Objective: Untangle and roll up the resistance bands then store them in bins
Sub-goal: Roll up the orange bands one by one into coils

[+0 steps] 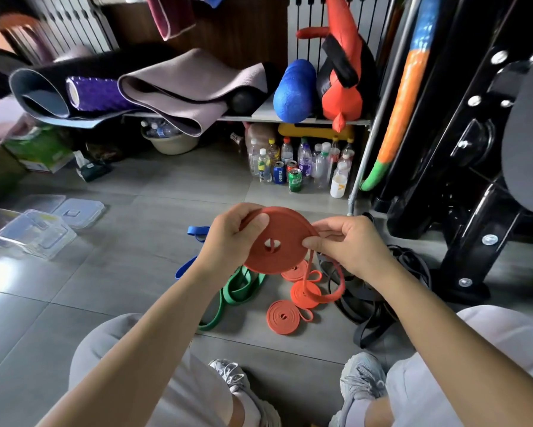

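Observation:
I hold a large orange band coil (pixel 285 241) above the floor, almost fully rolled. My left hand (pixel 232 234) grips its left rim with the thumb on top. At the coil's right edge my right hand (pixel 348 241) pinches the band; the loose orange tail (pixel 326 291) hangs from there in a loop. Below on the tiles lie rolled orange bands (pixel 282 317), a loose green band (pixel 239 288), a blue band (pixel 194 232) and a tangle of black bands (pixel 370 297). Clear plastic bins (pixel 40 232) with lids stand at the left.
My knees and grey sneakers (pixel 362 380) frame the bottom. Bottles and cans (pixel 302 164) stand under a shelf holding yoga mats (pixel 178 87) and a blue foam roller (pixel 294 90). A black gym machine (pixel 474 180) fills the right side.

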